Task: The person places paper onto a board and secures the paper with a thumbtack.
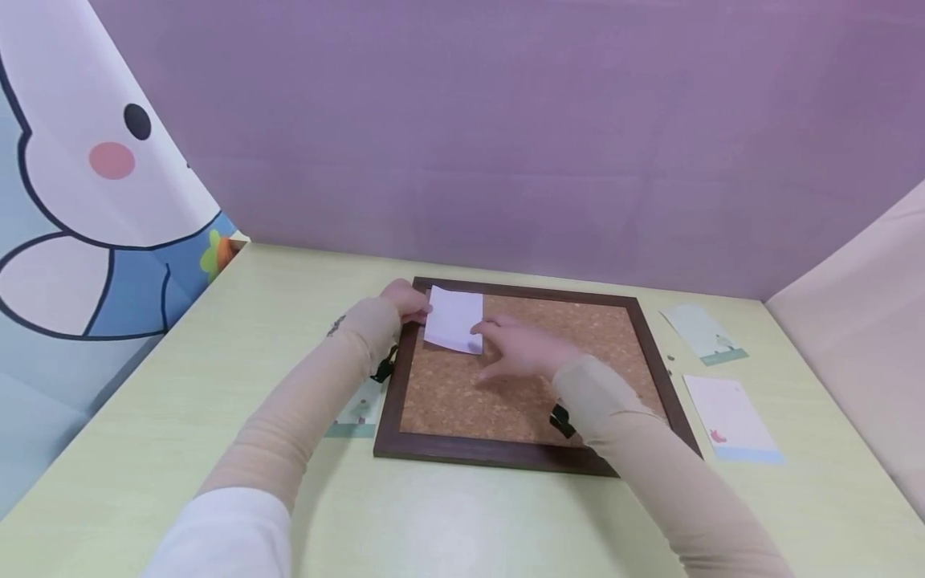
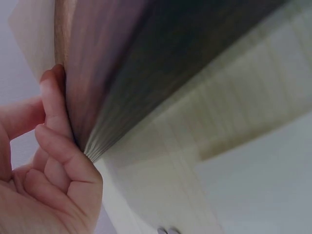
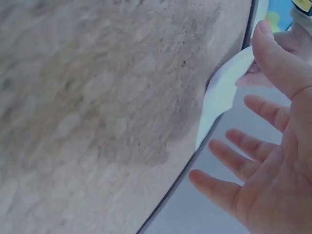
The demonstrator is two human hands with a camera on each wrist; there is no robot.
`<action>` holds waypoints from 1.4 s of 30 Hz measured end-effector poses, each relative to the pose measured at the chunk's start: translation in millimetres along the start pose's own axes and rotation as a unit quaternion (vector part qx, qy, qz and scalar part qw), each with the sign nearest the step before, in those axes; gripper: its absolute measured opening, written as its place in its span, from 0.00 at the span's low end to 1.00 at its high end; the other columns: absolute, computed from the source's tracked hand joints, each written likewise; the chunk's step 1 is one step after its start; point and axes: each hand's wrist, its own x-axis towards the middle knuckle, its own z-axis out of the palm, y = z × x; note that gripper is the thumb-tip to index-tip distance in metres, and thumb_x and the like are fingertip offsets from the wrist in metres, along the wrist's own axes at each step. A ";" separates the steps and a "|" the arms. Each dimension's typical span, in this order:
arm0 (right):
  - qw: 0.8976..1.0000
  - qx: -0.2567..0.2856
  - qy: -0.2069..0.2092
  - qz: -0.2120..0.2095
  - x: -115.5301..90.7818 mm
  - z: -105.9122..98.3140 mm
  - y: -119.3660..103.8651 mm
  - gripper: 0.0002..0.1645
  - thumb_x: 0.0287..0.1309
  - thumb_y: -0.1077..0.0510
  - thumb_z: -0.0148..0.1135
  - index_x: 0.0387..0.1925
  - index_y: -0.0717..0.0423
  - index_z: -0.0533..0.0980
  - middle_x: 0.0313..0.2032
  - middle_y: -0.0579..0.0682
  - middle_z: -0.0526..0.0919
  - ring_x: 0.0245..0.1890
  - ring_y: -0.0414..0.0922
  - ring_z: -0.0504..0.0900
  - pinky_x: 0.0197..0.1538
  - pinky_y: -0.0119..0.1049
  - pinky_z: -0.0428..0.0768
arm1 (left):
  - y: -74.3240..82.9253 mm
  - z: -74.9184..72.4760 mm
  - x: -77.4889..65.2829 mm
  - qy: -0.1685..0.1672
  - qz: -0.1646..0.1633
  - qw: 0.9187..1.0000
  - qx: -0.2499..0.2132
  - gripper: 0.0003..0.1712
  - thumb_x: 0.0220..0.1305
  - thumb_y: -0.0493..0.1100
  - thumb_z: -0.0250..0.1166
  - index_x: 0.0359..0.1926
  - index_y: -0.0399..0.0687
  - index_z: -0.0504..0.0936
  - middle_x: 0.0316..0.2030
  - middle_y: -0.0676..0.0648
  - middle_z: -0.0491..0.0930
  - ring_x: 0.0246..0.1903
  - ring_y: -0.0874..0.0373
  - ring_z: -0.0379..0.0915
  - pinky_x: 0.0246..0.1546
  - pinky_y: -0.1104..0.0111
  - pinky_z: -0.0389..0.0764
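Note:
A cork board (image 1: 462, 393) in a dark brown frame lies on the table. A white sheet of paper (image 1: 454, 319) sits over its upper left corner, its surface slightly curved. My left hand (image 1: 406, 300) pinches the sheet's left edge beside the frame; in the left wrist view, the curled fingers (image 2: 53, 100) rest against the wooden frame (image 2: 100, 63). My right hand (image 1: 531, 349) hovers over the cork at the sheet's right edge. Its fingers (image 3: 219, 190) are spread and loose in the right wrist view, with nothing held. Whether a fingertip touches the paper (image 3: 219, 100) there I cannot tell.
Two printed note sheets, one greenish (image 1: 697, 329) and one white with a blue strip (image 1: 730, 413), lie right of the board. Small dark pieces (image 1: 670, 358) lie beside them. Another sheet (image 1: 361, 413) lies left of the board, partly under my left arm. A purple cloth backdrop (image 1: 506, 144) stands behind.

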 end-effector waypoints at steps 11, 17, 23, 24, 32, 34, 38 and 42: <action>0.996 -0.068 -0.005 -0.051 15.4 12.9 -1.1 0.30 0.62 0.50 0.59 0.64 0.52 0.67 0.68 0.59 0.62 0.68 0.57 0.61 0.70 0.49 0.61 | -4.1 0.3 3.4 0.002 -0.002 1.000 -0.005 0.21 0.58 0.33 0.61 0.52 0.26 0.72 0.35 0.42 0.75 0.16 0.64 0.74 0.24 0.76 0.80; 0.996 -0.075 -0.015 -0.040 17.4 13.5 -4.3 0.25 0.67 0.64 0.48 0.64 0.50 0.68 0.68 0.58 0.63 0.69 0.56 0.60 0.70 0.49 0.60 | -4.1 1.0 2.5 0.002 0.003 1.000 -0.005 0.22 0.58 0.32 0.61 0.53 0.26 0.71 0.39 0.40 0.75 0.16 0.64 0.74 0.27 0.75 0.81; 0.997 -0.061 -0.040 -0.011 20.0 12.0 -7.1 0.30 0.64 0.71 0.42 0.65 0.49 0.68 0.69 0.56 0.61 0.70 0.54 0.58 0.71 0.47 0.58 | -3.6 1.6 1.8 0.002 0.004 1.000 -0.003 0.22 0.58 0.32 0.61 0.53 0.26 0.71 0.38 0.41 0.75 0.17 0.63 0.74 0.27 0.75 0.81; 0.997 -0.059 -0.041 -0.009 20.5 11.9 -7.2 0.31 0.64 0.72 0.42 0.65 0.49 0.68 0.69 0.56 0.61 0.70 0.54 0.58 0.71 0.47 0.58 | -3.8 1.7 1.9 0.003 0.004 1.000 -0.003 0.22 0.58 0.32 0.60 0.53 0.26 0.71 0.38 0.41 0.75 0.17 0.63 0.74 0.27 0.75 0.81; 0.997 -0.061 -0.043 -0.001 21.8 13.8 -9.2 0.33 0.60 0.73 0.46 0.65 0.49 0.67 0.70 0.56 0.60 0.70 0.55 0.59 0.71 0.47 0.58 | -5.3 2.2 1.3 0.006 0.003 1.000 -0.009 0.22 0.58 0.32 0.60 0.53 0.25 0.71 0.40 0.39 0.76 0.17 0.63 0.74 0.27 0.75 0.81; 0.997 -0.062 -0.046 0.003 22.6 15.0 -9.5 0.34 0.59 0.73 0.47 0.66 0.49 0.67 0.70 0.56 0.60 0.70 0.55 0.58 0.71 0.47 0.58 | -5.7 2.6 1.4 0.006 0.002 1.000 -0.010 0.22 0.59 0.32 0.60 0.54 0.25 0.71 0.41 0.39 0.76 0.17 0.63 0.74 0.28 0.75 0.81; 0.997 -0.052 -0.054 0.012 23.6 15.0 -10.2 0.35 0.58 0.73 0.49 0.66 0.49 0.66 0.71 0.55 0.58 0.70 0.55 0.57 0.72 0.47 0.57 | -5.5 3.9 1.2 0.012 0.007 1.000 0.015 0.21 0.59 0.33 0.59 0.52 0.25 0.72 0.37 0.40 0.76 0.17 0.63 0.74 0.26 0.75 0.81; 0.998 -0.046 -0.051 0.008 24.1 14.7 -8.5 0.36 0.56 0.72 0.51 0.66 0.47 0.67 0.70 0.55 0.60 0.70 0.56 0.58 0.71 0.48 0.59 | -3.8 4.3 -0.2 0.022 0.016 0.998 0.058 0.17 0.57 0.34 0.58 0.47 0.27 0.75 0.32 0.42 0.77 0.16 0.64 0.74 0.22 0.76 0.78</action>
